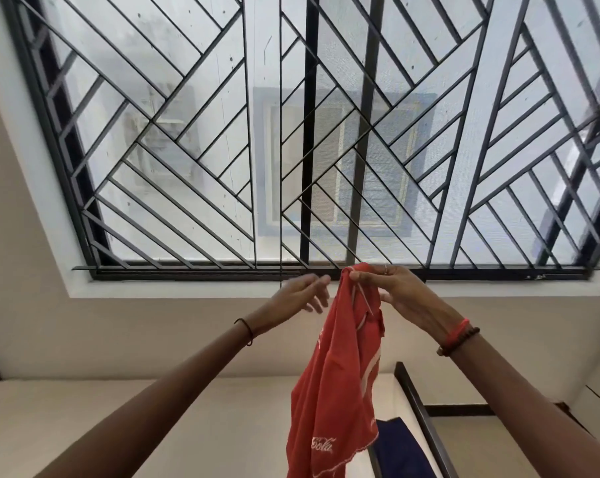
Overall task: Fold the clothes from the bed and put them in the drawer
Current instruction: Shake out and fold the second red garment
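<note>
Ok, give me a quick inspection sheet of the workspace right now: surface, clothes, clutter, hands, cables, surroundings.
Surface: beige bed, dark rail along its right side.
Job's things: red Coca-Cola garment hangs unfolded in the air; dark blue garment lies below it by the rail; no drawer in view.
Clutter: nothing seen.
Hands: right hand pinches the red garment's top; left hand open beside it, not gripping.
Cables: nothing seen.
Surroundings: window with diagonal metal grille, beige wall below.
</note>
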Demonstrator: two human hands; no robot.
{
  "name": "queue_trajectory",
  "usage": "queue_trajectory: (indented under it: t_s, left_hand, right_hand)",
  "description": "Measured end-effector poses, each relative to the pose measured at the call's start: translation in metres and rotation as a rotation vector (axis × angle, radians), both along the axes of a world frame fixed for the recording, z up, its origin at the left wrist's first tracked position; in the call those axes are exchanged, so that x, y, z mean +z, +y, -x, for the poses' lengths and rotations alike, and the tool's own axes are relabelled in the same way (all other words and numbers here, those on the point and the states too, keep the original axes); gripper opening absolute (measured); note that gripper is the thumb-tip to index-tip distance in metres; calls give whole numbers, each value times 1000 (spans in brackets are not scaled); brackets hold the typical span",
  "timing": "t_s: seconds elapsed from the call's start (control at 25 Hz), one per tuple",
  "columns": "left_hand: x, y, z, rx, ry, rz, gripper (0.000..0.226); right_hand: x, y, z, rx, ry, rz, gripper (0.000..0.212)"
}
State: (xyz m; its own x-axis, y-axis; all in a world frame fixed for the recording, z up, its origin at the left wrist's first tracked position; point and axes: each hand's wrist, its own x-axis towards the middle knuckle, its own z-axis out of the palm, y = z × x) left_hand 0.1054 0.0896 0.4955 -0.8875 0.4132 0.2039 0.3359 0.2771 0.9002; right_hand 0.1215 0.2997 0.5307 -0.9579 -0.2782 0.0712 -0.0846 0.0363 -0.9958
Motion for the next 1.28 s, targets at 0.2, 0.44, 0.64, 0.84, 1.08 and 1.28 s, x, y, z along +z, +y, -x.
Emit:
queue_trajectory:
  t_s: [0.2,0.44,0.64,0.84,1.08,1.28]
  left_hand:
    - [-59,-1,-8,-113,-8,156,17]
    - [-30,-15,5,50,83,47,11]
    - [27,-31,34,475,24,-106,20]
    - [56,-17,41,362,63,-82,14]
    - [46,5,41,0,165,140,26]
    - [43,0,56,57,281,307,37]
  right_hand:
    - [9,-5,10,-58,68,129,17]
    - [14,2,23,-128,91,177,21]
    - [6,13,25,-123,229,-15,22]
    - [1,3,25,-311,306,-34,16]
    - [-4,-24,28,-418,338,10,49]
    - [-5,-32,27,-283,344,54,38]
